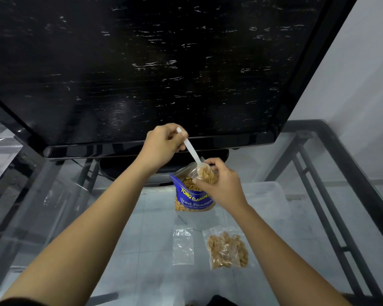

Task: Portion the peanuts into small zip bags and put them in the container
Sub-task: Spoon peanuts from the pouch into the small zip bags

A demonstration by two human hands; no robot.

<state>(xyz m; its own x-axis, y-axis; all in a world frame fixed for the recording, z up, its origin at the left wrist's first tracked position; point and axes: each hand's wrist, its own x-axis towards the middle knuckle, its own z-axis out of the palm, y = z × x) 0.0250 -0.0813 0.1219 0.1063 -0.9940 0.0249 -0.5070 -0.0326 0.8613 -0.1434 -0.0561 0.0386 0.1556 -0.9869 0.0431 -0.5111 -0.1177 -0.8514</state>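
A blue peanut pouch stands open on the glass table, with peanuts showing inside. My left hand pinches the handle of a white plastic spoon, whose bowl, loaded with peanuts, dips into a small clear zip bag. My right hand holds that bag open just above the pouch. A filled zip bag of peanuts lies flat on the table nearer to me, and an empty zip bag lies to its left. A clear plastic container sits to the right of the pouch.
A large black TV screen leans over the far side of the glass table, close behind my left hand. The black metal table frame runs along the right. A white wall stands at the far right.
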